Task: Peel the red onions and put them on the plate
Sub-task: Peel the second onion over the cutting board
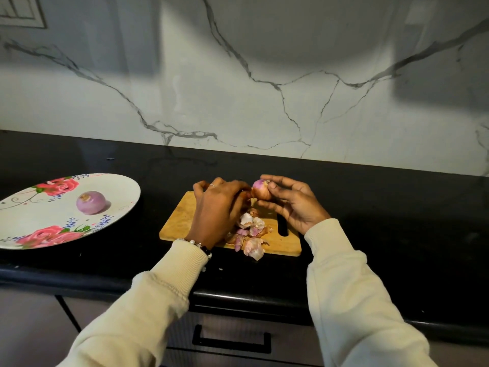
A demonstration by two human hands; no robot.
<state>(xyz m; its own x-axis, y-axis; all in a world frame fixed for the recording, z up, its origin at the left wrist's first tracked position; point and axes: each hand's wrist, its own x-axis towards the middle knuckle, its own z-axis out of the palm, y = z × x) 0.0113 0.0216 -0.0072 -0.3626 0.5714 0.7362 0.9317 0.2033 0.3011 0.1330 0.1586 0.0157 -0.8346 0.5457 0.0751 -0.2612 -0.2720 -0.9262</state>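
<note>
The right hand (291, 202) grips a half-peeled onion (260, 189) between thumb and curled fingers above the cutting board (182, 221), the left hand (219, 205) pinches its skin beside it, and a peeled onion (91, 202) sits on the plate (53, 221) well left of the fingers.

The plate (116, 186) at the left of the frame is cut off by the left edge. The left hand (217, 207) covers the middle of the cutting board (180, 221) and hides its own fingertips; whether they grip skin cannot be told. The lower side of the onion (260, 189) is hidden by the right hand (293, 205). A wall fitting (21, 11) at upper left is cropped and unidentifiable.
</note>
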